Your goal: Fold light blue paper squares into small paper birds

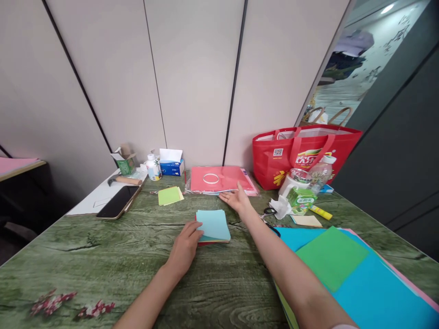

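Observation:
A stack of square coloured paper [213,225], light blue on top with red and other colours below, lies in the middle of the table. My left hand [187,242] grips its left edge, fingers bent and close together. Farther forward, my right hand [237,199] is open with its fingers spread and holds nothing I can see. Its fingertips are at the front edge of a red pack of paper [226,178] in clear wrapping, with a white oval on it; I cannot tell whether they touch. Yellow-green paper squares [168,196] lie to the left.
Blue and green sheets [384,292] lie under and beside my right forearm. Black-handled scissors [270,211], a green box [301,199], a glue stick [321,212] and a red bag [274,164] stand or lie right. A phone [118,202], hammer [125,179] and tissue box [172,167] are left.

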Motion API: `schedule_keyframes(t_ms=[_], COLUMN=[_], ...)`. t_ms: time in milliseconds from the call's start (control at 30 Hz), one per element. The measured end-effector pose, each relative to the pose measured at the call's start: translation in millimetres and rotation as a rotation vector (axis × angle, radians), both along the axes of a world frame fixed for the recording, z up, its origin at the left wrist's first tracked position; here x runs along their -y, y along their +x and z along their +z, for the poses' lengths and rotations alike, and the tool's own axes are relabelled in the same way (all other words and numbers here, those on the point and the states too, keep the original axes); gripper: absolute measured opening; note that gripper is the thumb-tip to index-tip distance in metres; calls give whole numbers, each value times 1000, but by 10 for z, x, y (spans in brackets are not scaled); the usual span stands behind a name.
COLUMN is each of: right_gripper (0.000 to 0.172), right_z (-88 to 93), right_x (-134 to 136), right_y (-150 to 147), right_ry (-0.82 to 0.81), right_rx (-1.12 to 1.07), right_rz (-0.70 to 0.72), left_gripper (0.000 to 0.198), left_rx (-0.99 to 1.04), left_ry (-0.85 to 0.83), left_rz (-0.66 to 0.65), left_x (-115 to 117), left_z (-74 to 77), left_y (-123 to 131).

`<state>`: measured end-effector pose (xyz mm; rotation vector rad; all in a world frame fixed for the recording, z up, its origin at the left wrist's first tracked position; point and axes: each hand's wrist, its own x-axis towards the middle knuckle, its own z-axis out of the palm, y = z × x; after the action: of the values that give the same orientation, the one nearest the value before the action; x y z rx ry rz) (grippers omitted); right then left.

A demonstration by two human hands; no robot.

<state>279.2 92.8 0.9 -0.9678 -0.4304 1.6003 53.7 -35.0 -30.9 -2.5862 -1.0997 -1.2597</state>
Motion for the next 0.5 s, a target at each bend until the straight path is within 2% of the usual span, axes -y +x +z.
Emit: schedule_keyframes(t_ms=[167, 267, 333, 400, 500], right_gripper=[54, 27, 16, 16, 25], right_z=[-16, -3, -12, -28, -35], right_x=[149, 427, 685, 951, 1253], right_y=[-4, 68, 118, 148, 140], right_ry=[-3, 27, 65, 92, 102], right_rx=[155, 274, 345, 395, 427], right_rz=[58, 123, 154, 163, 170], left_gripper=[22, 20, 18, 16, 17], left_rx=[54, 93, 142, 199, 236], left_ry=[20, 29, 45, 73, 110], left_rz=[54, 86, 99, 103, 72], left_x=[36, 49, 61, 78, 114], left_z=[63, 100, 138, 179, 233], left_y=[6, -10, -3, 21, 81])
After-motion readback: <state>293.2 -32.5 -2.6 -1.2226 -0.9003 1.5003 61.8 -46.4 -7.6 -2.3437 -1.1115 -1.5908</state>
